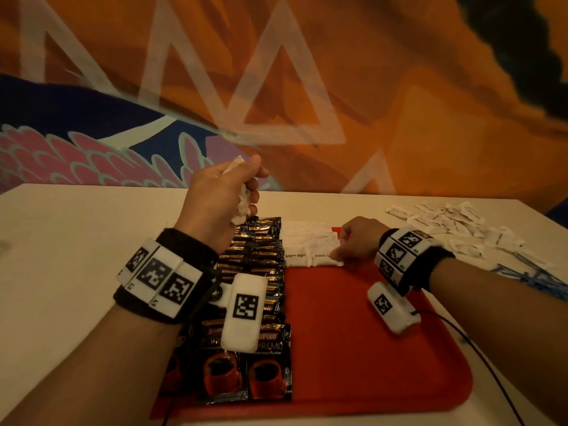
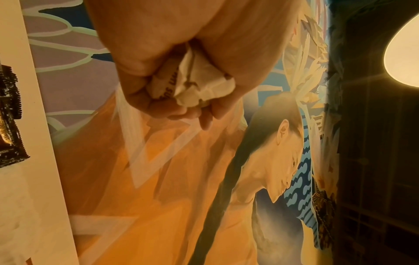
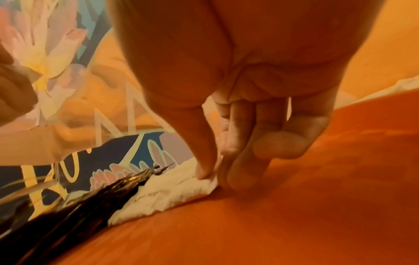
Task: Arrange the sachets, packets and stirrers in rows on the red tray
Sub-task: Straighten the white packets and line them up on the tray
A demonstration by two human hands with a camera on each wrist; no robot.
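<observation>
my left hand point(image 1: 221, 195) squeezes a bunch of small white paper sugar sachets point(image 2: 192, 84) above the shiny black coffee packets point(image 1: 261, 256). my right hand point(image 1: 353, 241) pinches one sachet onto the white row point(image 1: 307, 244) at the far end of the flat red plastic tray point(image 1: 368, 348). i think my tight fist could crumple them, or my fingers could bump the row crooked.

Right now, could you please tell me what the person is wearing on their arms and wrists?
Both forearms are bare, with no sleeves. Each wrist carries a black band: the left wristband and the right wristband bear white blocks printed with black square tags. A white camera pod with one such tag hangs under each wrist, the left pod and the right pod; a thin black cable trails from the right one.
</observation>
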